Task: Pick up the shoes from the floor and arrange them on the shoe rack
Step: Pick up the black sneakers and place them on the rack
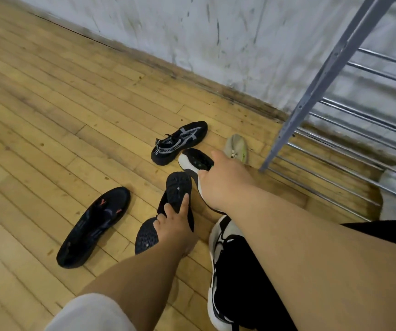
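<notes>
Above the wooden plank floor [48, 103], the left hand [174, 226] holds a black shoe [176, 187] with its fingers curled round it, studded sole up, long axis toward the wall. The right hand [225, 182] grips a white-edged shoe [193, 161], dark sole up, just left of the metal-rod shoe rack [350, 149].

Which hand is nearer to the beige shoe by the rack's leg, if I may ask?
Right. The right hand, gripping a white-soled shoe, is just short of the beige shoe; the left hand, holding a black shoe, is farther back and leftward.
</notes>
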